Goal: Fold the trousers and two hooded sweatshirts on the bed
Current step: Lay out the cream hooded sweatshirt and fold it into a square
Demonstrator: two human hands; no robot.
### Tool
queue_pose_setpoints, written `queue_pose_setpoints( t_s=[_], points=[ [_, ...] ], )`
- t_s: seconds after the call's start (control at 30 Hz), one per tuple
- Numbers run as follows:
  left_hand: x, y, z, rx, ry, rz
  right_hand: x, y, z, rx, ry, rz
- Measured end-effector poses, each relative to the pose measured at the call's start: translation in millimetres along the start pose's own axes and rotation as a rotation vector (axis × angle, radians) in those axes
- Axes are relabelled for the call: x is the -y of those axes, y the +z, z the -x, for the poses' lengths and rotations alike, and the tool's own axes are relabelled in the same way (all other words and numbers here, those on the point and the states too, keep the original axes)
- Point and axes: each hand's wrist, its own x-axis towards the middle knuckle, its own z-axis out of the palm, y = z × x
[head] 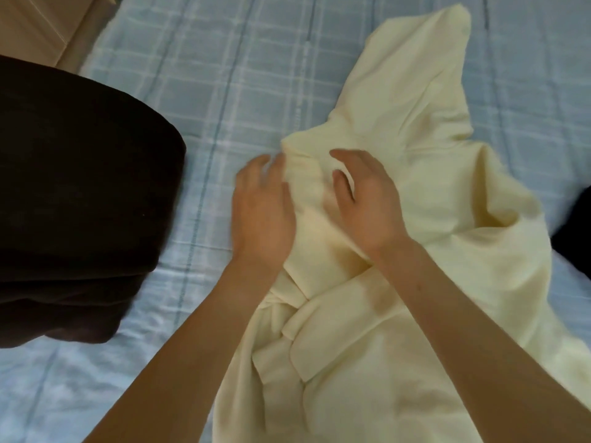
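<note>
One cream sweatshirt (415, 100): lies crumpled on the bed, right of centre, running from the near edge to a far tip. It is not yet laid flat.
Bunched sleeve (297, 327): twisted across the near part of the body, between the two forearms.
Left hand (260, 212): blurred, fingers straight and loosely spread, at the left edge of the cloth. It looks to be touching and pinches nothing that I can see.
Right hand (364, 199): fingers spread and slightly curved over the middle of the cloth. I cannot tell whether it touches or hovers.
Risk: folding now would likely trap the twisted sleeve and deep creases inside, leaving a lumpy, lopsided bundle.
Second risk: smoothing leftward could drag the whole garment across the sheet, since nothing pins its right side.
Dark brown pile (80, 187): folded and stacked at the left, near but apart from the sweatshirt. It narrows the room for spreading on that side.
Black cloth (575, 231): at the right edge, just beside the cream fabric. A spread sleeve may overlap it.
Checked blue sheet (224, 75): bare between the garments.
Beige furniture (35, 24): far left corner.
</note>
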Motion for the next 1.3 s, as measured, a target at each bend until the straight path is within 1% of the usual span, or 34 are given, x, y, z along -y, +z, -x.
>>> queue_pose_setpoints(
  t_s=[0.03, 0.07, 0.1, 0.13, 0.2, 0.3, 0.37, 0.4, 0.43, 0.47, 0.5, 0.53, 0.57, 0.6, 0.63, 0.67, 0.7, 0.73, 0.77, 0.83, 0.87, 0.9, 0.97, 1.0, 1.03, 1.1, 1.13, 1.17, 1.2, 1.23, 1.3],
  points=[
    [-4.4, 4.5, 0.6, 0.074, 0.17, -0.071, 0.0, -6.8, 19.0, -0.004, -0.007, 0.064],
    [-2.7, 12.3, 0.4, 0.162, 0.309, -0.15, -3.2, -10.4, 39.0, 0.034, 0.005, 0.142],
    [2.2, 19.5, -2.0, 0.252, 0.38, -0.22, -10.4, -9.8, 56.7, 0.099, 0.03, 0.234],
    [10.8, 26.3, -5.2, 0.329, 0.388, -0.265, -20.0, -6.3, 70.3, 0.179, 0.061, 0.317],
    [28.0, 38.6, -7.3, 0.407, 0.363, -0.317, -39.9, 5.2, 82.4, 0.307, 0.115, 0.415],
    [28.7, 42.2, -7.4, 0.428, 0.346, -0.38, -44.9, 9.3, 76.1, 0.401, 0.16, 0.391],
    [12.7, 34.9, -9.7, 0.468, 0.306, -0.485, -44.4, -12.5, 76.3, 0.367, 0.139, 0.251],
    [1.6, 31.3, -13.4, 0.503, 0.276, -0.572, -47.0, -31.3, 78.3, 0.294, 0.128, 0.185],
    [-11.2, 28.7, -17.0, 0.519, 0.23, -0.627, -54.2, -52.9, 80.7, 0.18, 0.109, 0.16],
    [-24.4, 28.0, -18.5, 0.496, 0.204, -0.633, -67.7, -74.8, 83.5, 0.049, 0.101, 0.181],
    [-41.1, 27.5, -18.1, 0.448, 0.208, -0.561, -85.6, -95.3, 87.6, -0.074, 0.12, 0.223],
    [-60.1, 30.1, -15.1, 0.379, 0.244, -0.404, -104.4, -114.0, 91.7, -0.165, 0.171, 0.276],
    [-79.8, 39.2, -10.2, 0.354, 0.287, -0.206, -124.0, -128.1, 96.4, -0.218, 0.244, 0.314],
    [-103.2, 49.7, -4.5, 0.386, 0.288, 0.016, -140.4, -137.8, 100.3, -0.228, 0.316, 0.313],
    [-126.9, 63.6, 1.4, 0.467, 0.215, 0.223, -153.7, -143.1, 103.8, -0.214, 0.397, 0.221],
    [-151.9, 76.9, 6.4, 0.543, 0.112, 0.391, -161.6, -145.4, 107.5, -0.203, 0.485, 0.066],
    [-174.5, 89.5, 9.4, 0.584, -0.002, 0.521, -165.7, -146.0, 110.3, -0.214, 0.55, -0.099],
    [-196.1, 100.6, 10.2, 0.611, -0.098, 0.606, -169.1, -146.2, 112.5, -0.242, 0.598, -0.229],
    [-215.6, 110.4, 9.3, 0.637, -0.167, 0.652, -173.0, -146.9, 114.5, -0.264, 0.614, -0.302],
    [-246.6, 127.7, 2.7, 0.7, -0.253, 0.658, -181.6, -148.6, 121.8, -0.218, 0.61, -0.351],
    [-257.5, 135.6, -1.1, 0.732, -0.276, 0.64, -183.6, -149.1, 125.8, -0.188, 0.603, -0.359],
    [-265.2, 142.8, -3.7, 0.759, -0.267, 0.598, -186.9, -148.9, 130.7, -0.195, 0.602, -0.386],
    [-269.6, 153.9, -5.2, 0.793, -0.155, 0.496, -190.6, -150.2, 138.0, -0.3, 0.664, -0.545],
    [-266.5, 158.7, -5.5, 0.784, -0.099, 0.484, -192.0, -151.9, 140.5, -0.348, 0.713, -0.601],
    [-260.5, 161.1, -6.7, 0.774, -0.081, 0.534, -193.4, -153.5, 142.5, -0.359, 0.745, -0.627],
    [-247.0, 161.2, -9.4, 0.756, -0.106, 0.682, -198.9, -154.4, 147.0, -0.239, 0.727, -0.513],
    [-240.9, 160.0, -9.7, 0.724, -0.114, 0.717, -199.8, -153.2, 149.6, -0.149, 0.691, -0.408],
    [-237.0, 159.7, -8.4, 0.683, -0.12, 0.704, -202.1, -150.3, 151.9, -0.076, 0.65, -0.309],
    [-235.0, 160.4, -5.8, 0.632, -0.127, 0.642, -202.1, -147.8, 151.9, -0.038, 0.612, -0.225],
    [-235.1, 161.7, -2.2, 0.584, -0.135, 0.544, -202.0, -145.9, 151.3, -0.047, 0.582, -0.17],
    [-238.8, 166.5, 3.8, 0.55, -0.167, 0.336, -200.7, -147.6, 147.6, -0.132, 0.547, -0.119]
  ],
)
